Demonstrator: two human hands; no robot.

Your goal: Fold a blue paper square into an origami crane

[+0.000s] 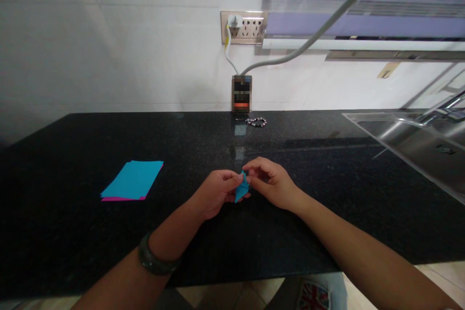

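A small folded piece of blue paper (241,191) is held between my two hands, above the black countertop near its front. My left hand (219,191) pinches its left side, with the thumb on top and fingers beneath. On the other side, the thumb and fingertips of my right hand (271,183) close on the paper's upper right edge. The paper comes to a point at the top and at the bottom; its finer folds are too small to tell.
A stack of blue and magenta sheets (133,181) lies at the left. Near the wall, a phone-like device (241,94) stands upright behind a beaded bracelet (256,122). Its cable (308,44) rises to the right. A steel sink (432,147) is at the right.
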